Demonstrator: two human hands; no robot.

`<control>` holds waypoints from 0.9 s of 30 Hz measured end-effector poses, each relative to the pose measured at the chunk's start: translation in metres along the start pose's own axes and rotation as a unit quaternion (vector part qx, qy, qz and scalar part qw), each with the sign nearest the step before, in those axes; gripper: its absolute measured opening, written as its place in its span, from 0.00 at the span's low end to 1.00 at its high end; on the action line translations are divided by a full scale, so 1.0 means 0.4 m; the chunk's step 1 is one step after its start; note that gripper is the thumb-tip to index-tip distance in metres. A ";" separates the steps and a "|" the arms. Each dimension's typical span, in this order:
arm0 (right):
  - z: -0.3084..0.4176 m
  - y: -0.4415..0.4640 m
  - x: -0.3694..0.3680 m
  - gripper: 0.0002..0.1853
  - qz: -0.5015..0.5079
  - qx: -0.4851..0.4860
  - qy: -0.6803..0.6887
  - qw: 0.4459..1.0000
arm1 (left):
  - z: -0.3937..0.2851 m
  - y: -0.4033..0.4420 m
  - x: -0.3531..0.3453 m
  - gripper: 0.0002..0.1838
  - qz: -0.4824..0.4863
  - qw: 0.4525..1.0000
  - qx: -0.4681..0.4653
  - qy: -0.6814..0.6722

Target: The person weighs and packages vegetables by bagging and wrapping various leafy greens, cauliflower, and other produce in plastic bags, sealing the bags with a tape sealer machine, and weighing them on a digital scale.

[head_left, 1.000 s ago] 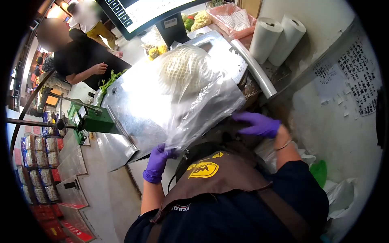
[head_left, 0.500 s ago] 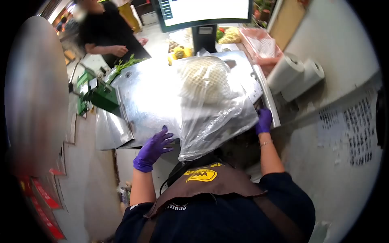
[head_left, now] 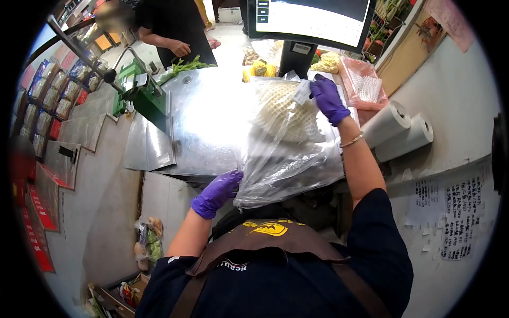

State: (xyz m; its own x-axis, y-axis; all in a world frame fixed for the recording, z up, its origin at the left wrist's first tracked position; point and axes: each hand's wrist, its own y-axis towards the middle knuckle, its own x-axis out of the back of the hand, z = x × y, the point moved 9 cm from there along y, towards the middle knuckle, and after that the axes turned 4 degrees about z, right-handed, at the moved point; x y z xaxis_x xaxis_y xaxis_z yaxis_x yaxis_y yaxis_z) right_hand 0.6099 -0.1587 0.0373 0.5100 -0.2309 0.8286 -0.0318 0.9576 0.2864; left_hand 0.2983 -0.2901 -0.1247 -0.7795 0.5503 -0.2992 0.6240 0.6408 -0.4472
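Observation:
A clear plastic bag (head_left: 275, 177) lies on the metal counter, its lower end hanging over the front edge. Inside is a rounded item wrapped in white foam netting (head_left: 286, 114); what the netting covers is hidden. My left hand (head_left: 216, 195), in a purple glove, is closed on the bag's left edge near the counter front. At the netted item's upper right, my right hand (head_left: 330, 99), also gloved in purple, has its fingertips at the edge of a small white label (head_left: 302, 93). The label rests on or just above the bag.
Behind the bag stands a monitor (head_left: 310, 21). A green bag-sealing device (head_left: 140, 90) is at the counter's left end. White rolls (head_left: 395, 124) and a pink-lined crate (head_left: 363, 85) lie to the right. Another person (head_left: 172, 32) stands across the counter.
My right hand has moved up from the counter's right edge to the top of the bag, now with a white label. My left hand has closed on the bag's edge.

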 end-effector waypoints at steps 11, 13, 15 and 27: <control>0.004 -0.182 0.119 0.45 -0.168 -0.114 0.030 0.979 | -0.049 -0.026 -0.074 0.25 -0.029 0.998 -0.001 -0.056; -0.009 -0.291 0.086 0.43 -0.078 -0.188 0.149 0.968 | -0.045 -0.021 -0.107 0.24 0.001 0.996 0.023 -0.091; -0.053 -0.431 0.005 0.38 -0.039 -0.249 0.192 0.948 | -0.033 -0.011 -0.172 0.21 0.039 0.990 0.061 -0.118; 0.248 -0.493 -0.176 0.16 0.252 0.061 0.070 0.963 | -0.112 0.209 -0.372 0.16 0.135 0.983 -0.119 0.040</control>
State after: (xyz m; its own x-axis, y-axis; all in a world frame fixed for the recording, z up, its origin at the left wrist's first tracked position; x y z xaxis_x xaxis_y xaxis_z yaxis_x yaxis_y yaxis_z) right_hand 0.4951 -0.3484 -0.0299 0.5136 0.2918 0.8069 -0.4025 0.9124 -0.0739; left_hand 0.4688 -0.2945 -0.0799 -0.5836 0.7517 -0.3074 0.8096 0.5679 -0.1483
